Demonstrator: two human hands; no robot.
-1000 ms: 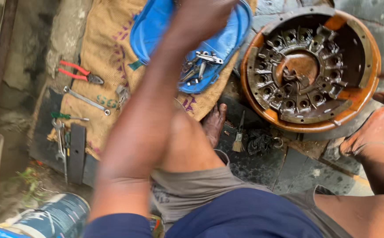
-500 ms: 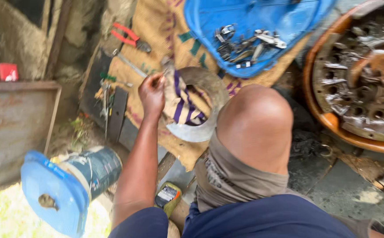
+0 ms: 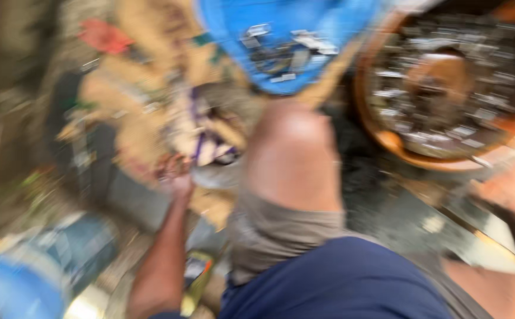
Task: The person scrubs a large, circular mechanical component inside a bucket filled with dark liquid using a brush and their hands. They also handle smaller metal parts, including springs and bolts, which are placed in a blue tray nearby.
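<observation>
Grip state of the left hand (image 3: 174, 177) cannot be told: heavy motion blur hides the fingers, which lie at the near left edge of a striped cloth (image 3: 207, 139), touching or just beside it. Whether the cloth is pinched or merely brushed is not readable.

The cloth, pale with purple stripes, sits bunched in or on a pale grey round dish or ring (image 3: 222, 174), left of the raised knee (image 3: 293, 153). The dish rests on tan sacking (image 3: 133, 88) spread over the ground.

Far of the knee stands a blue tray (image 3: 287, 35) holding loose metal parts, too smeared to identify. To the right lies a large round assembly with an orange rim (image 3: 387, 142) and many small metal elements around a central hub. A red-handled tool (image 3: 104, 36) lies at the far left on the sacking. At the near left corner is a blue-capped container (image 3: 44, 266).

No right hand can be made out for certain; a blurred skin-toned shape at the right edge may be an arm or a foot.

Judged step: handling the cloth at the dish. Any next move calls first for a firm, confirmed hold on the cloth, with the dish kept steady.
</observation>
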